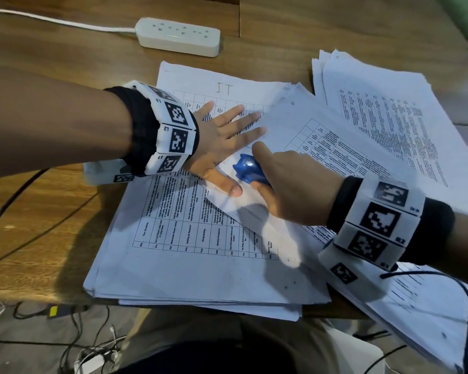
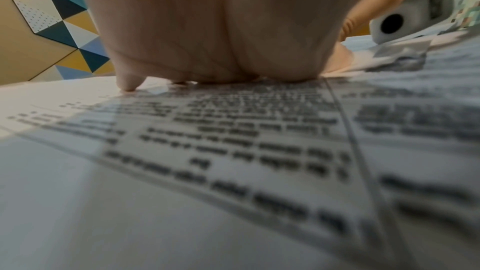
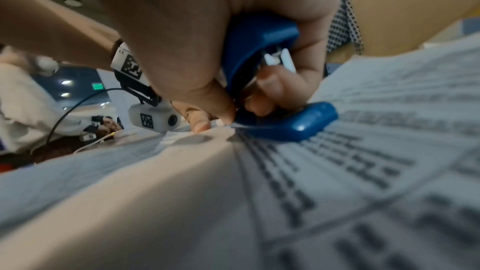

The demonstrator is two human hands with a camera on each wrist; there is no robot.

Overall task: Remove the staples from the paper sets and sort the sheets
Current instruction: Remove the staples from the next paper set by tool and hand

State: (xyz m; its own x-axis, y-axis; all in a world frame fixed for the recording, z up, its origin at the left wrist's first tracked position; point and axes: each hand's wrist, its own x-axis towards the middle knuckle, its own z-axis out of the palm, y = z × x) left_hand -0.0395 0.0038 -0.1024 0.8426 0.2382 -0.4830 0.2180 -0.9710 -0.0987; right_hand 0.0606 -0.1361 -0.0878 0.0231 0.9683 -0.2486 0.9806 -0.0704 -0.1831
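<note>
My left hand (image 1: 227,136) lies flat with spread, straight fingers on the papers, pressing down a stapled paper set (image 1: 335,157) that lies slanted over a larger stack (image 1: 189,255). My right hand (image 1: 289,184) grips a blue staple remover (image 1: 247,168), thumb on top and fingers below, its nose at the set's corner between my left thumb and fingers. In the right wrist view the staple remover (image 3: 262,65) sits against the paper's corner; the staple itself is not visible. The left wrist view shows my left palm (image 2: 221,28) resting on printed paper (image 2: 233,151).
Another pile of printed sheets (image 1: 389,112) lies at the back right. A white power strip (image 1: 177,36) with its cable sits at the back of the wooden table (image 1: 38,217). Cables and chargers lie on the floor (image 1: 87,354) below the table's near edge.
</note>
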